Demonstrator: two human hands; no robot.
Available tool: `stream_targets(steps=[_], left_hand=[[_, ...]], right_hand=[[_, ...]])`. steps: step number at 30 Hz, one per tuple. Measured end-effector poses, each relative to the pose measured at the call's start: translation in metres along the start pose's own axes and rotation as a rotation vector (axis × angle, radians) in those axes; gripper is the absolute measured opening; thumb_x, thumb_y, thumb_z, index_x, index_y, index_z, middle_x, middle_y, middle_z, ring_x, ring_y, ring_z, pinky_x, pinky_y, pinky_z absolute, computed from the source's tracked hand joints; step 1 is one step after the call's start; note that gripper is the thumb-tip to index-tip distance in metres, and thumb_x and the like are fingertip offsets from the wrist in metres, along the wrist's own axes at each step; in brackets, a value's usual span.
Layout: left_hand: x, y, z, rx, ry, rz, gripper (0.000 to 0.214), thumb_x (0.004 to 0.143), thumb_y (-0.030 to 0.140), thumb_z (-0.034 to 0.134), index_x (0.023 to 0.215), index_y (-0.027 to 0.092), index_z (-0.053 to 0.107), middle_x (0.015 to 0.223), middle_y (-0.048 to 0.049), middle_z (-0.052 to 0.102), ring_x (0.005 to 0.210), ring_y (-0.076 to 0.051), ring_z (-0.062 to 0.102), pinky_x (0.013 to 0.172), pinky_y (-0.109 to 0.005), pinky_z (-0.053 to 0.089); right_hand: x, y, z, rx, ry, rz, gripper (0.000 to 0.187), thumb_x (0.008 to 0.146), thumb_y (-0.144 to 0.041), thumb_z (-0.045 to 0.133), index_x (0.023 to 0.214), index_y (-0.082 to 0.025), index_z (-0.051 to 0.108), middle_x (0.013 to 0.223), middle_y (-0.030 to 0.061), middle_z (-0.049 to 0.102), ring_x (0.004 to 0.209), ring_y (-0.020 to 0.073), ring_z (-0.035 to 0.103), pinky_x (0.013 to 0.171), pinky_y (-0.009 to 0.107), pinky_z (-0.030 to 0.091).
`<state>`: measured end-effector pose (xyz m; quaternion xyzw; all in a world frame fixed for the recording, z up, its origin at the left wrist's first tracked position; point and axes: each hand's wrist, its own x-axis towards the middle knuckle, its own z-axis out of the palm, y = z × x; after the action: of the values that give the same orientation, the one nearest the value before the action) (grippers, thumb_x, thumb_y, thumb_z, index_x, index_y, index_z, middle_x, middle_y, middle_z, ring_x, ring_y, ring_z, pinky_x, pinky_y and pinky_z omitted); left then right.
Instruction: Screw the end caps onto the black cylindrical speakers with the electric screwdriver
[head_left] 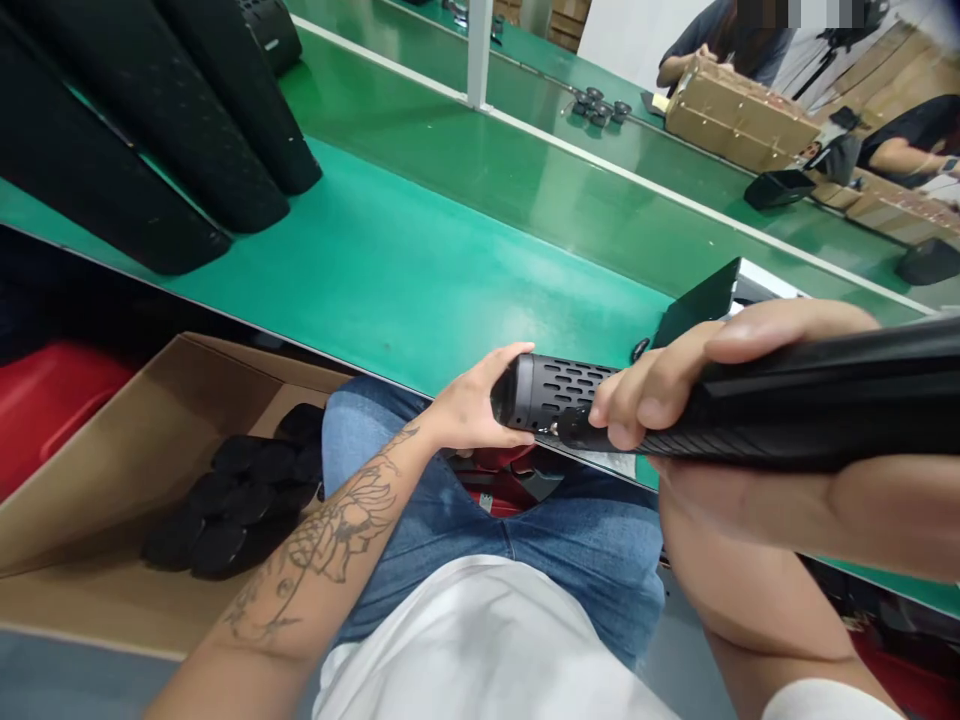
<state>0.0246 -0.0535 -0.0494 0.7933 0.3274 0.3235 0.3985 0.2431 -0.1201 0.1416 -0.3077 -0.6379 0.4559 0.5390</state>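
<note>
Gripping slotted black tube [551, 392] in cupped left hand [471, 400]; right hand [660, 390] closed round long electric screwdriver [825, 395]. Tube looks light, stiff; hold by slotted body.

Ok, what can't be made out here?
Head view only:
Far end of the black tube: cut off by the right edge.
Its junction with the slotted black cylinder: hidden by the right hand.
Small metal bit beside the cylinder: too small to identify.
</note>
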Motion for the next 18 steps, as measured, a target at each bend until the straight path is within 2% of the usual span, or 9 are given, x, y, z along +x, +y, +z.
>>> stream_targets(steps=[3,7,12,14,18], left_hand=[[0.0,-0.003,0.003,-0.033,0.013,0.047,0.122,0.066,0.048,0.1,0.168,0.03,0.035,0.164,-0.0113,0.053,0.149,-0.037,0.058,0.127,-0.049,0.049],[0.001,-0.005,0.004,-0.046,0.017,0.054,0.122,0.066,0.047,0.1,0.168,0.032,0.036,0.164,-0.0109,0.054,0.148,-0.037,0.058,0.126,-0.05,0.05],[0.0,-0.003,0.003,-0.039,0.01,0.048,0.121,0.066,0.049,0.1,0.168,0.032,0.037,0.163,-0.0101,0.055,0.145,-0.036,0.061,0.123,-0.049,0.052],[0.0,-0.002,0.003,-0.037,0.013,0.06,0.119,0.067,0.049,0.1,0.167,0.031,0.037,0.163,-0.0104,0.054,0.146,-0.036,0.06,0.124,-0.048,0.051],[0.001,-0.001,0.002,-0.04,0.014,0.064,0.118,0.067,0.048,0.099,0.167,0.03,0.038,0.163,-0.0101,0.055,0.147,-0.036,0.06,0.126,-0.048,0.05]], right_hand=[[0.003,0.008,0.005,-0.032,0.042,-0.001,0.049,0.083,-0.075,0.083,0.107,-0.033,0.081,0.077,0.0043,0.077,0.063,0.0261,0.075,0.072,0.051,0.068],[0.006,0.011,0.022,-0.059,0.12,-0.015,0.049,0.084,-0.074,0.083,0.101,-0.029,0.08,0.071,0.0045,0.074,0.056,0.0263,0.071,0.063,0.05,0.066],[0.015,0.007,0.04,-0.014,0.204,0.089,0.057,0.071,-0.079,0.09,0.081,-0.025,0.074,0.06,0.0015,0.067,0.049,0.0247,0.066,0.055,0.045,0.062],[0.016,0.008,0.038,-0.011,0.169,0.13,0.057,0.07,-0.078,0.091,0.082,-0.025,0.074,0.061,0.0014,0.068,0.052,0.0248,0.068,0.057,0.044,0.063],[0.019,0.023,0.011,0.036,-0.016,0.132,0.041,0.083,-0.065,0.089,0.093,-0.027,0.08,0.072,0.0044,0.076,0.058,0.0265,0.073,0.064,0.047,0.067]])
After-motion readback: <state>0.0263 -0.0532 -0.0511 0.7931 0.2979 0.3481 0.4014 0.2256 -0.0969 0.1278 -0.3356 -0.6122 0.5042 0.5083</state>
